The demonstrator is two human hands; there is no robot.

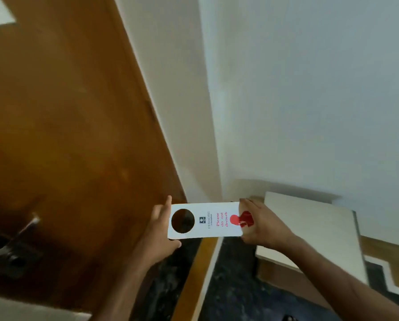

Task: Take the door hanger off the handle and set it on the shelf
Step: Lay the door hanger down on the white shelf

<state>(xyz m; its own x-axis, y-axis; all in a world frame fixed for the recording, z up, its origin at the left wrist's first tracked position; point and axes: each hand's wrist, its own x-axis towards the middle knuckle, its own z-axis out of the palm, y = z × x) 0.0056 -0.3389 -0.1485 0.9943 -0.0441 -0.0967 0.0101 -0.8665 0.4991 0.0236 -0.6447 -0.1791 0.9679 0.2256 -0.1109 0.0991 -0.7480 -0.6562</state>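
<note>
A white door hanger (213, 220) with a round hole and red "Please do not disturb" lettering lies level between my two hands, off the handle. My left hand (158, 230) grips its holed end, thumb underneath. Its red-printed end is pinched by my right hand (258, 222). The metal door handle (28, 224) sits far to the lower left on the brown wooden door (66, 123), blurred. A pale, cream-topped shelf (309, 228) stands low at the right, just beyond my right hand.
White walls meet in a corner (213, 135) right behind the hanger. Dark patterned floor (230, 286) lies below, with a wooden door frame strip (193, 274) running down it. A dark lock plate (6, 253) sits under the handle.
</note>
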